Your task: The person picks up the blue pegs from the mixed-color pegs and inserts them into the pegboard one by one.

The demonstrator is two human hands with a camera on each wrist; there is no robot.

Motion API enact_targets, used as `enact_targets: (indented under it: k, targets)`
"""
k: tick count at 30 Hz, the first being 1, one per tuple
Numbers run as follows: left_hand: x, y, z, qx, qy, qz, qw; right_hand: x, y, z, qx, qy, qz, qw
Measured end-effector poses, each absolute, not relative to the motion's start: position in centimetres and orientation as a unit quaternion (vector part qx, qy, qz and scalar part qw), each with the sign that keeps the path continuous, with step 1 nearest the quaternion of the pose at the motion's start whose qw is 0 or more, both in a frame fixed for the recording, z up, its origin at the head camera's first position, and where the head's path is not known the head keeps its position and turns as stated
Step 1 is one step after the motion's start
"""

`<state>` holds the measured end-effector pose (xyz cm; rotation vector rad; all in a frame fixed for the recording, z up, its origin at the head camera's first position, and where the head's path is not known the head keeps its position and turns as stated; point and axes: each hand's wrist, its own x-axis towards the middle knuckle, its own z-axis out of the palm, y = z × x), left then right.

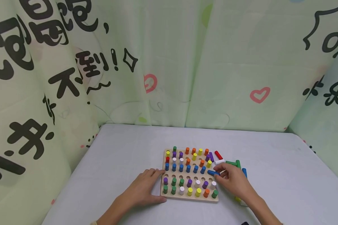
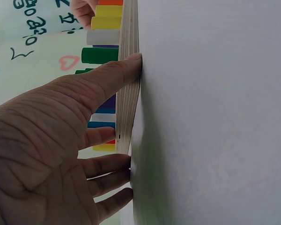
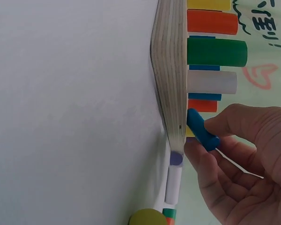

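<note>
A wooden pegboard [image 1: 191, 197] lies on the table, filled with rows of coloured pegs; one row holds several blue pegs [image 1: 181, 168]. My right hand [image 1: 233, 179] pinches a blue peg [image 3: 203, 130] between thumb and fingers. That peg is tilted, at the right end of the blue row, its far end at the board's surface in the right wrist view. Whether it has entered a hole I cannot tell. My left hand [image 1: 142, 187] rests at the board's left edge, its thumb and fingers extended against the side [image 2: 126, 103], gripping nothing.
Loose pegs lie right of the board: a red peg [image 1: 218, 155], a white peg [image 1: 219, 161], green pegs [image 1: 231, 163] and a blue one [image 1: 244, 172]. A yellow peg [image 1: 238, 199] lies near the right forearm. Printed curtains [image 1: 169, 62] stand behind the white table [image 1: 124, 147].
</note>
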<state>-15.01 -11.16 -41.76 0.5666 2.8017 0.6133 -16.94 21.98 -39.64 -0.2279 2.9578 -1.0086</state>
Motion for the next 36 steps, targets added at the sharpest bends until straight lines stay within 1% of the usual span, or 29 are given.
enact_targets:
  k: [20, 29, 36]
  targets:
    - [-14.9, -11.1, -41.4, 0.191, 0.951, 0.217, 0.112, -16.6, 21.4, -39.0, -0.08, 0.935, -0.343, -0.047]
    - [-14.8, -11.2, -41.5, 0.198, 0.95, 0.22, 0.105, -16.0, 21.8, -39.0, -0.062, 0.94, -0.332, -0.044]
    - [-14.8, -11.1, -41.5, 0.194, 0.95, 0.221, 0.106, -15.6, 22.9, -39.3, -0.071, 0.942, -0.323, -0.061]
